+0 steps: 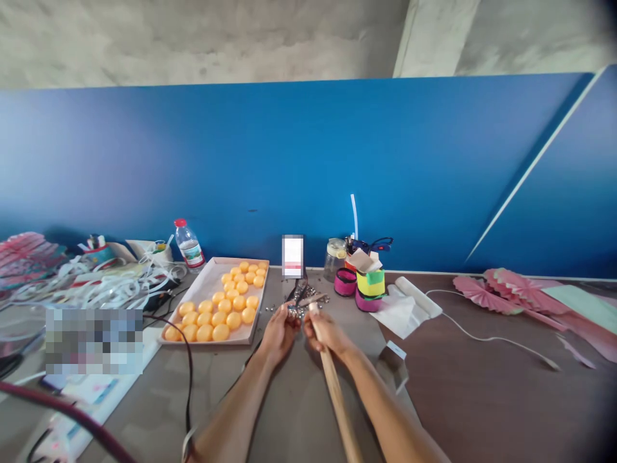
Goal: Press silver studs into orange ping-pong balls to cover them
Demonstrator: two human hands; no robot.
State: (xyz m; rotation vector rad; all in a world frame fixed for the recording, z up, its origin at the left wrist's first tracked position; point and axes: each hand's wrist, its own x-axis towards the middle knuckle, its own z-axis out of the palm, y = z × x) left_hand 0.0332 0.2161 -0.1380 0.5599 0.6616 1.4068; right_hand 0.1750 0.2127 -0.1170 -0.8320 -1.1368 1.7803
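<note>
Right hand [328, 331], center of frame: fingers wrapped closed round a wooden stick [337, 392], which runs from mid-frame down to the bottom edge, top end just clear of the fist. Left hand [278, 334], just left of it: fingers curled in, can't tell if anything's in them. Small metal bits [295, 312] scattered on the worktop [303, 405] right by and beyond both hands, center.

Left of center: tray [205, 286] with orange balls [220, 318], bare at its upper left. Bottle [189, 245], red cap, behind the tray. White strips [103, 286] heaped at far left. Right of center: jar [333, 262], pink and yellow-green pots [370, 289], paper roll [418, 299]. Pink fans [501, 289] at far right. Blue partition [308, 154] across the upper frame.
</note>
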